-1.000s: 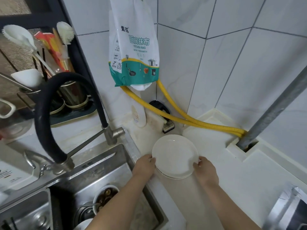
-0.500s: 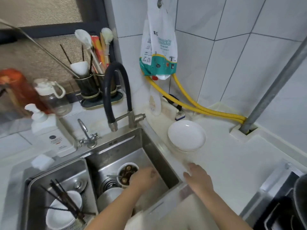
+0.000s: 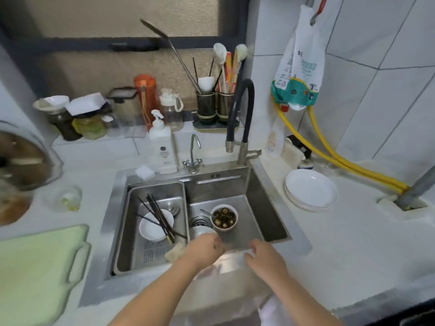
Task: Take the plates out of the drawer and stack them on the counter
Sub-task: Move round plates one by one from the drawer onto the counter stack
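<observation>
My left hand and right hand hang side by side over the near rim of the sink, a small gap between them. Both are blurred. The left one's fingers look loosely curled with nothing in them; the right one's fingers point forward, fairly relaxed, and I see nothing held there either.

Just beyond my left hand, down in the basin, sits a bowl of dark round bits, touching a smaller white dish that my knuckles partly hide. Left of that hand, in the inset tray, a white bowl lies with dark chopsticks across it. Further left of it, on the worktop, lies a pale green cutting board.

The plates are stacked on the white counter, ahead and to the right of my right hand, well apart from it, just beside the sink's right edge. Behind them a yellow hose runs along the tiled wall, under a hanging plastic bag.

Straight ahead past both hands rises the black tap, with a soap bottle to its left and utensil holders behind on the sill.
</observation>
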